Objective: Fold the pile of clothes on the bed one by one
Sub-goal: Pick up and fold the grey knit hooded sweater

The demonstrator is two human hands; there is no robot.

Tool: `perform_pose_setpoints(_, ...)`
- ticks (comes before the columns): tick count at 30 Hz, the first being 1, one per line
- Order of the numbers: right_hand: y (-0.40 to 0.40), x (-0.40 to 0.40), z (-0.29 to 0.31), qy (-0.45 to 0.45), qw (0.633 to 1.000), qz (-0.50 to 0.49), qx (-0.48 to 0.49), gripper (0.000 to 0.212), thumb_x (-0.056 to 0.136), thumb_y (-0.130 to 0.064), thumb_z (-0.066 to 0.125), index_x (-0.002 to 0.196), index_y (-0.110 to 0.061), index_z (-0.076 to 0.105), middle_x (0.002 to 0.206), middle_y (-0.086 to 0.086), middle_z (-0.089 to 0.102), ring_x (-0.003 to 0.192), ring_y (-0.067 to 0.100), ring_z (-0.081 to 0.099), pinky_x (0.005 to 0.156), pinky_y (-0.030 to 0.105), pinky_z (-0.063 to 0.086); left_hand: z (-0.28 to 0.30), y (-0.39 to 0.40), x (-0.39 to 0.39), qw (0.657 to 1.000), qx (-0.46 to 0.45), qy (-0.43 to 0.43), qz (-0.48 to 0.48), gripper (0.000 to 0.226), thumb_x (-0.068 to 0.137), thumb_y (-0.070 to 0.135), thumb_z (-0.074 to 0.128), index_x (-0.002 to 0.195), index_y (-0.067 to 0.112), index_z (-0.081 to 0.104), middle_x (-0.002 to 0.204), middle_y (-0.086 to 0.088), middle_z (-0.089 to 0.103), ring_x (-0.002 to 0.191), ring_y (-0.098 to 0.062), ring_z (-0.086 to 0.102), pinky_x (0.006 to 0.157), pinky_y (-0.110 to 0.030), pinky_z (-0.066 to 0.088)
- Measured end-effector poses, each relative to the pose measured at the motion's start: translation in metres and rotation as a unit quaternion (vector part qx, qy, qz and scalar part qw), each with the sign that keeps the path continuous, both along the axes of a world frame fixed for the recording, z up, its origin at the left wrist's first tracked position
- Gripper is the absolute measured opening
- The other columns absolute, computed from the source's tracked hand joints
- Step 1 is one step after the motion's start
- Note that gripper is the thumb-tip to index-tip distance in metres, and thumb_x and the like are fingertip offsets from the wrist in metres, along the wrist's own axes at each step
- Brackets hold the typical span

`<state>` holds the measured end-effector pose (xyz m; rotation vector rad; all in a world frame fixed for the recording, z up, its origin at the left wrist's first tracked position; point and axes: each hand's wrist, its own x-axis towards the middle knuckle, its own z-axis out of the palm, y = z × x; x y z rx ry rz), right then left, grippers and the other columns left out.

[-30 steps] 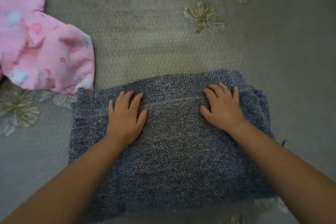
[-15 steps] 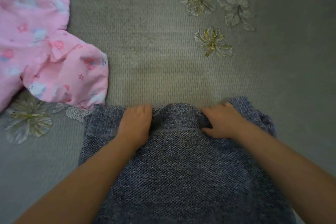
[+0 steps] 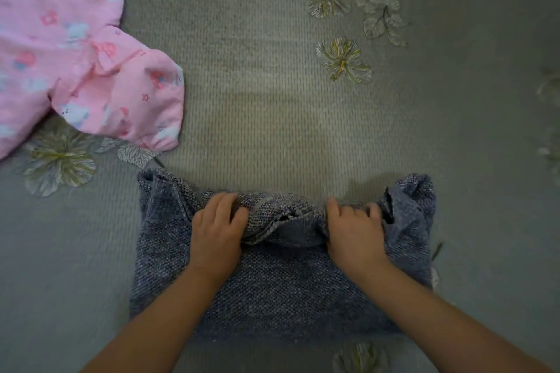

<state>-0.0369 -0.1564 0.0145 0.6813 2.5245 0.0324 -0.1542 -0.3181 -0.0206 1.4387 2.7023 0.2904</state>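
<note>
A grey-blue knitted garment (image 3: 272, 291) lies folded on the bed in front of me. My left hand (image 3: 216, 230) grips its far edge left of centre, fingers curled into the knit. My right hand (image 3: 353, 230) grips the same edge right of centre. Between the two hands the far edge is lifted and bunched into a ridge, and its outer corners stand up loosely. A pink printed garment (image 3: 69, 54) lies spread at the far left, apart from both hands.
The bed cover (image 3: 272, 85) is grey-green with a ribbed middle strip and embroidered flowers (image 3: 342, 57) at the far right and near left. Open cover stretches beyond the knitted garment and to its right.
Both hands lay flat on the knitted garment a second ago. They slid to its far edge, curled round it and lifted it into a bunched ridge. The view shifted, showing more bed beyond.
</note>
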Motion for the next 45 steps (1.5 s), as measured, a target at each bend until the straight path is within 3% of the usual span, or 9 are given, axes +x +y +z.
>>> perform_pose_setpoints(5, -0.013, 0.011, 0.007, 0.01, 0.999, 0.014, 0.027, 0.052, 0.036, -0.02, 0.088, 0.082, -0.001, 0.071, 0.082, 0.019, 0.067, 0.08, 0.032, 0.066, 0.082, 0.046, 0.051, 0.01, -0.015, 0.012, 1.0, -0.016, 0.005, -0.01, 0.019, 0.071, 0.008, 0.039, 0.071, 0.006, 0.059, 0.062, -0.011, 0.066, 0.053, -0.023, 0.065, 0.068, -0.031, 0.028)
perform_pose_setpoints(8, -0.017, 0.026, -0.005, -0.036, 0.999, 0.02, -0.022, 0.061, 0.088, -0.012, 0.052, 0.14, 0.002, 0.026, 0.149, 0.021, 0.021, 0.138, 0.037, 0.017, 0.113, 0.052, 0.005, 0.014, -0.019, 0.013, 0.995, -0.079, -0.054, -0.019, 0.043, 0.056, 0.005, 0.071, 0.098, 0.004, 0.061, 0.063, -0.009, 0.063, 0.055, -0.022, 0.061, 0.073, -0.031, 0.039)
perform_pose_setpoints(12, -0.022, 0.045, -0.003, -0.019, 0.999, 0.016, -0.025, 0.063, 0.094, -0.005, 0.04, 0.145, -0.003, 0.004, 0.154, 0.017, 0.009, 0.141, 0.033, 0.01, 0.114, 0.046, 0.007, 0.03, -0.028, 0.015, 0.968, -0.215, -0.117, 0.052, 0.078, 0.078, 0.012, 0.064, 0.143, 0.004, 0.022, 0.116, -0.01, 0.051, 0.103, -0.025, 0.052, 0.074, -0.03, 0.046)
perform_pose_setpoints(15, -0.027, 0.055, 0.025, 0.12, 0.992, 0.032, 0.022, 0.066, 0.057, 0.0, 0.081, 0.117, 0.01, 0.055, 0.118, 0.029, 0.058, 0.107, 0.04, 0.059, 0.089, 0.048, 0.048, 0.057, -0.037, 0.027, 0.983, -0.173, -0.054, -0.01, 0.07, 0.029, 0.0, 0.088, 0.096, -0.005, 0.069, 0.077, -0.016, 0.064, 0.063, -0.031, 0.063, 0.039, -0.025, 0.046)
perform_pose_setpoints(22, -0.034, 0.093, 0.083, 0.219, 0.973, 0.039, 0.065, 0.062, 0.025, 0.006, 0.088, 0.084, 0.007, 0.071, 0.082, 0.022, 0.071, 0.073, 0.031, 0.07, 0.059, 0.043, 0.056, 0.12, -0.03, 0.036, 0.988, -0.12, 0.037, -0.09, 0.068, 0.024, -0.005, 0.088, 0.089, -0.008, 0.07, 0.09, -0.025, 0.069, 0.078, -0.035, 0.069, 0.061, -0.046, 0.055)
perform_pose_setpoints(26, -0.026, 0.129, 0.135, 0.227, 0.969, 0.011, 0.096, 0.061, 0.017, 0.002, 0.089, 0.076, 0.005, 0.072, 0.075, 0.018, 0.071, 0.065, 0.027, 0.07, 0.053, 0.038, 0.056, 0.166, 0.001, 0.045, 0.974, -0.151, 0.052, -0.16, 0.06, 0.09, 0.002, 0.044, 0.143, -0.002, 0.016, 0.15, -0.024, 0.015, 0.139, -0.03, 0.021, 0.114, -0.033, 0.015)
perform_pose_setpoints(30, -0.006, 0.182, 0.196, 0.239, 0.956, -0.06, 0.157, 0.059, 0.018, 0.004, 0.087, 0.074, 0.005, 0.072, 0.071, 0.018, 0.071, 0.061, 0.026, 0.07, 0.051, 0.036, 0.055, 0.219, 0.066, 0.07, 0.961, -0.071, 0.113, -0.244, 0.053, 0.097, 0.007, 0.024, 0.146, 0.006, 0.001, 0.154, -0.014, 0.003, 0.142, -0.021, 0.008, 0.114, -0.029, 0.0)
perform_pose_setpoints(37, 0.041, 0.314, 0.318, 0.281, 0.885, -0.246, 0.28, 0.051, 0.047, 0.021, 0.07, 0.097, 0.017, 0.062, 0.094, 0.032, 0.066, 0.083, 0.04, 0.067, 0.072, 0.045, 0.054, 0.35, 0.194, 0.192, 0.902, 0.065, 0.228, -0.36, 0.057, 0.095, 0.006, 0.029, 0.146, 0.004, 0.004, 0.154, -0.015, 0.006, 0.142, -0.022, 0.009, 0.114, -0.029, 0.0)
perform_pose_setpoints(45, 0.093, 0.516, 0.408, 0.252, 0.819, -0.345, 0.383, 0.054, 0.091, -0.001, 0.039, 0.143, -0.004, 0.022, 0.15, 0.013, 0.026, 0.137, 0.022, 0.027, 0.113, 0.031, 0.014, 0.442, 0.294, 0.399, 0.844, 0.178, 0.239, -0.447, 0.063, 0.091, -0.003, 0.032, 0.146, 0.005, 0.001, 0.154, -0.014, 0.003, 0.143, -0.021, 0.005, 0.114, -0.029, -0.001)
